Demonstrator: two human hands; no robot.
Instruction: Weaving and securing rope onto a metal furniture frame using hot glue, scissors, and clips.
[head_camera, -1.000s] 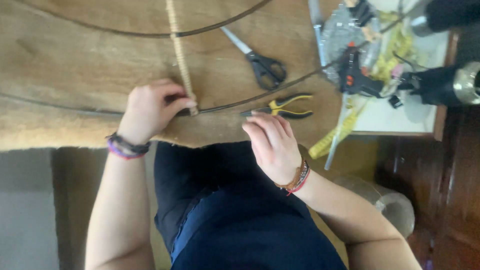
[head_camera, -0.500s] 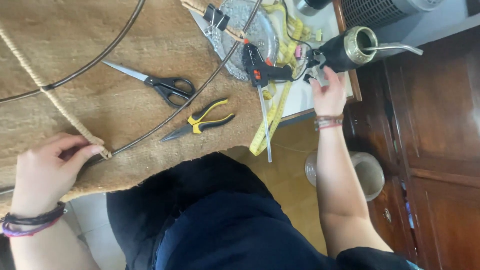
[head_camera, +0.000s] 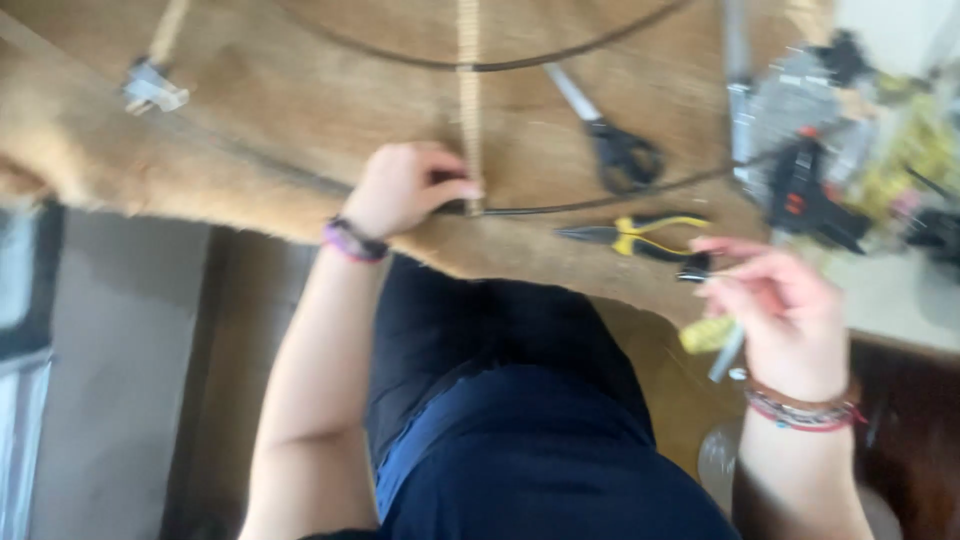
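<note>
Pinning the rope (head_camera: 468, 110) end against the wire hoop (head_camera: 600, 200) on the burlap (head_camera: 250, 120), the left hand (head_camera: 405, 188) pinches closed. The right hand (head_camera: 775, 305) hovers by the pliers (head_camera: 640, 235), fingers curled around something small and dark; fixing the rope likely needs a steady hold.

Left of the braided cord (head_camera: 468, 110), the burlap-covered bench (head_camera: 300, 90) lies open to me up to a small clip (head_camera: 152, 88). Right of the cord, scissors (head_camera: 612, 145) and yellow-handled pliers (head_camera: 640, 236) block the way, with a black tool (head_camera: 805, 190) and blurred clutter beyond.
</note>
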